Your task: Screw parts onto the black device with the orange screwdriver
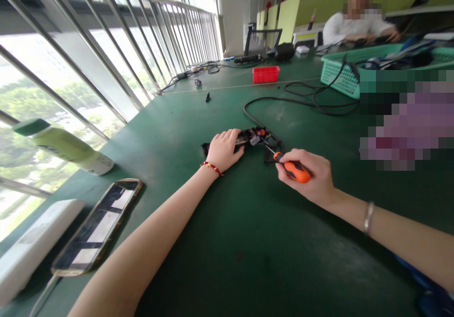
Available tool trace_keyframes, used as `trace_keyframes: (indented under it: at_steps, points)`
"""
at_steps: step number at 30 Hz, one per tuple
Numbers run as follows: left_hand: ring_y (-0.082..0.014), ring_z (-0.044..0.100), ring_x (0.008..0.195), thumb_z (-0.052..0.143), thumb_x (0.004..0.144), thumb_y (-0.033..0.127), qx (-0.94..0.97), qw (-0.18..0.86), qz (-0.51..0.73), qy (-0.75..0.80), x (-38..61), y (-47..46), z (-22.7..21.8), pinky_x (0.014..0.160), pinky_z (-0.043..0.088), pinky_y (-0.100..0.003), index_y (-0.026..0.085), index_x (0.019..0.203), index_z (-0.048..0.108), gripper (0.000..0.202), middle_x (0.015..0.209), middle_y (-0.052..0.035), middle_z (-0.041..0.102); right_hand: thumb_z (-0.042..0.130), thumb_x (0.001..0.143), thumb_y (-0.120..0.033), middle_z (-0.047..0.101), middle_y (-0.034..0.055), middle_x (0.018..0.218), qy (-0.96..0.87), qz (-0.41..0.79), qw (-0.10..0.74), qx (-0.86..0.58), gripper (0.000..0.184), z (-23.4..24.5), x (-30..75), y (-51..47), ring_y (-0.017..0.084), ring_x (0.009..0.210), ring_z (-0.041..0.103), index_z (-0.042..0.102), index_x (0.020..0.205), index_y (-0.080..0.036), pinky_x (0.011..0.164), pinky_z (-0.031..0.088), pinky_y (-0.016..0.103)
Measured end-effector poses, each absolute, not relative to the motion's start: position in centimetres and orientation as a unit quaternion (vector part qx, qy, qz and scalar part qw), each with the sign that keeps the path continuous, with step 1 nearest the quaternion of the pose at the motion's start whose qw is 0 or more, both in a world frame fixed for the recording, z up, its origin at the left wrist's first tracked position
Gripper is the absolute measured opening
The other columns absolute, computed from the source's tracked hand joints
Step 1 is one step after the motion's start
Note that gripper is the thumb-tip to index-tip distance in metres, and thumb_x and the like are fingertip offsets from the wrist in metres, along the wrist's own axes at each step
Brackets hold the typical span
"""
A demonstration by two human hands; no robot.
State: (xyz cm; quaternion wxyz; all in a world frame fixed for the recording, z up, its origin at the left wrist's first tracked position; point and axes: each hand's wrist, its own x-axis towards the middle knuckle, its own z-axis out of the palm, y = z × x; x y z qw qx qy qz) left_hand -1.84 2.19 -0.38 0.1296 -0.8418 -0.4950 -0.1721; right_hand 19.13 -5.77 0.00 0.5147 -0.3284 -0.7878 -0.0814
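Observation:
My left hand point(224, 150) is wrapped over a long black corded device point(244, 138) lying on the green table, holding it down. The device's right part is opened up, with coloured wires and a grey block showing inside. My right hand point(312, 172) grips a screwdriver point(297, 171) with an orange and black handle. Its thin shaft points up and left into the wired part; whether the tip touches anything is too small to tell. A black cord point(250, 110) runs from the device's right end toward the back right.
A red basket point(266, 74) and a small black piece point(208, 97) stand further back. At right is a green basket point(340, 78) of tools and cables. A phone point(101, 227), a white bar-shaped box point(39, 246) and a bottle point(67, 147) lie left. Across the table sits a person point(354, 26).

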Motion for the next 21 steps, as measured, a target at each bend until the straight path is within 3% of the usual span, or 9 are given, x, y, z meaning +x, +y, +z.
trace_keyframes:
  at_steps: [5,13,21]
  points:
    - [-0.0226,0.055,0.095,0.044,0.085,0.032,-0.843,0.125,-0.166,-0.495,-2.0,2.2,-0.3,0.081,0.039,-0.034,0.016,0.114,0.046,0.034,0.105,-0.0085,0.06,0.06,0.071,-0.017,0.064,-0.0037,0.064,-0.785,-0.059,0.518,-0.334,0.014,-0.3,19.1,-6.0,0.012,0.052,0.059,0.052,0.079,-0.025,0.05,0.047,0.025]
    - [-0.0232,0.053,0.099,0.041,0.089,0.035,-0.855,0.136,-0.168,-0.471,-3.4,3.2,-0.3,0.09,0.036,-0.036,0.017,0.117,0.048,0.034,0.106,-0.0088,0.061,0.062,0.072,-0.018,0.066,0.001,0.075,-0.768,-0.046,0.527,-0.361,0.014,0.2,19.8,-5.5,0.017,0.065,0.062,0.055,0.083,-0.025,0.061,0.051,0.03]
    - [-0.0227,0.051,0.102,0.044,0.087,0.036,-0.863,0.091,-0.162,-0.47,-5.6,4.5,-0.2,0.089,0.038,-0.035,0.021,0.121,0.047,0.037,0.114,-0.0065,0.057,0.06,0.074,-0.021,0.066,0.0007,0.075,-0.78,-0.027,0.497,-0.379,0.011,0.0,19.7,-5.4,0.015,0.062,0.061,0.056,0.084,-0.023,0.059,0.049,0.028]
